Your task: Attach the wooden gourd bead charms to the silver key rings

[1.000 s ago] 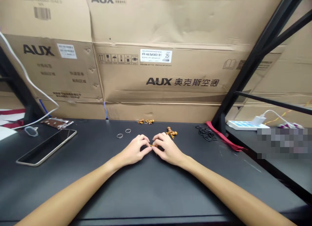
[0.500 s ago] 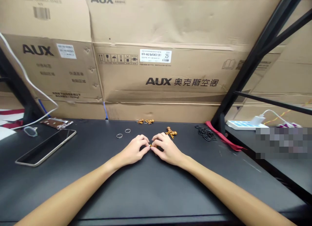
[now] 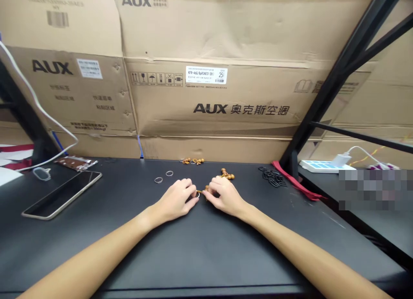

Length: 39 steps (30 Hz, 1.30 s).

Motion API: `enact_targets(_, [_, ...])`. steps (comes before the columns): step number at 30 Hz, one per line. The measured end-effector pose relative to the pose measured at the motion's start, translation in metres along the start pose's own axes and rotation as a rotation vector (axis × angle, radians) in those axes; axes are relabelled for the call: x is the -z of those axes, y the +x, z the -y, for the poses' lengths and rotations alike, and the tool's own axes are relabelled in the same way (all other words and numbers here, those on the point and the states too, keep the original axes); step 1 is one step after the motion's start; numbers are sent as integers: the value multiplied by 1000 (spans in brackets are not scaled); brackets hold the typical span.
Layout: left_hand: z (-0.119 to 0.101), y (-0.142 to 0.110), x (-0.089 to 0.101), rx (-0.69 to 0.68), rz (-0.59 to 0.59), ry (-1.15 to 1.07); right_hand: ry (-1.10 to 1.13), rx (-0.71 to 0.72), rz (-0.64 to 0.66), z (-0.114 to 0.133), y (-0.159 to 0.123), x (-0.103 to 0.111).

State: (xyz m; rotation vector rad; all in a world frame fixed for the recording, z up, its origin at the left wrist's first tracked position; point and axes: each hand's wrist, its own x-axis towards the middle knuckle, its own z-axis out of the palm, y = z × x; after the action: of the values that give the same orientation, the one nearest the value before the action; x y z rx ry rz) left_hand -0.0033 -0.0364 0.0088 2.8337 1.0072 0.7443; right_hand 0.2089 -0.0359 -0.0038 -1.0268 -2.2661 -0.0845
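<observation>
On a black tabletop (image 3: pixel 206 247), my left hand (image 3: pixel 176 200) and my right hand (image 3: pixel 224 195) meet near the middle. My left fingertips pinch a small metal ring (image 3: pixel 198 195). A short piece of amber wooden beads (image 3: pixel 202 191) runs from that ring to my right fingertips, which grip it. Just beyond my right hand lies a wooden bead charm (image 3: pixel 227 175). A smaller bead cluster (image 3: pixel 192 161) sits at the far table edge. Two loose metal rings (image 3: pixel 158 180) (image 3: pixel 169 173) lie beyond my left hand.
A heap of black rubber rings (image 3: pixel 273 177) and a red strap (image 3: pixel 295 183) lie to the right. A phone (image 3: pixel 61 195) lies at the left. Cardboard boxes (image 3: pixel 206 105) stand behind the table, and a black metal frame (image 3: pixel 338 75) rises at the right.
My hands have drawn slightly apart and moved nearer me. The ring now shows at my left fingertips, with the beads visible between my hands.
</observation>
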Motion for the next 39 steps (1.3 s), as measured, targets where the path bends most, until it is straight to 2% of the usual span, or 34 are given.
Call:
enact_targets(2, [-2, -1, -1, -37, 54, 2, 14, 41, 87, 1, -1, -1])
enact_targets(4, [0, -1, -2, -43, 65, 7, 8, 39, 122, 0, -2, -3])
enact_targets(7, [8, -1, -4, 40, 37, 39, -31, -36, 139, -5, -4, -6])
enact_targets(12, [23, -2, -8, 160, 79, 53, -15, -120, 265, -14, -5, -9])
enact_targets(24, [21, -2, -8, 161, 107, 97, 4, -115, 246, -14, -6, -10])
enact_targets(30, [21, -2, -8, 169, 114, 119, 10, -162, 304, -11, -4, -7])
enact_targets(39, [21, -2, -8, 160, 107, 122, 20, -174, 307, -11, -4, -6])
